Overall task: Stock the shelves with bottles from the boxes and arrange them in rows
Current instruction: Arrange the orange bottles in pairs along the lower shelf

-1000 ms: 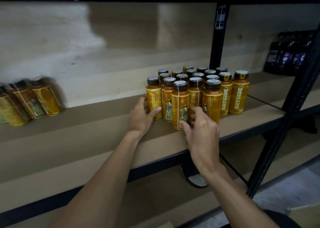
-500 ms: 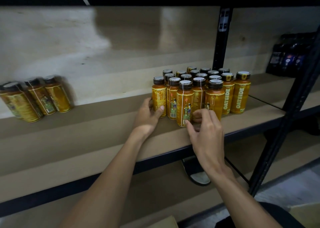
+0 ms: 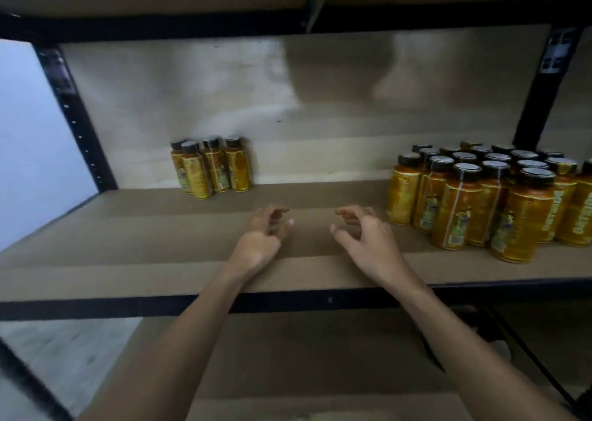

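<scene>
We note both hands now off bottles they touched half a second back. Left hand [image 3: 261, 239] and right hand [image 3: 365, 238] over bare middle of shelf [image 3: 128, 244], fingers [image 3: 278, 212] loosely curled, apart, holding nothing. Just right of right hand, large bottle cluster [image 3: 474, 209] upright, caps up, in rows. Farther back left, small bottle group [image 3: 209, 170] upright by back wall [image 3: 320, 100].

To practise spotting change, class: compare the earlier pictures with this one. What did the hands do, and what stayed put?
Both hands came off the front bottles of the large cluster and moved left. The left hand and right hand now hover empty, fingers loosely curled, over the shelf between the clusters. The small cluster and the large one stand unchanged.
</scene>
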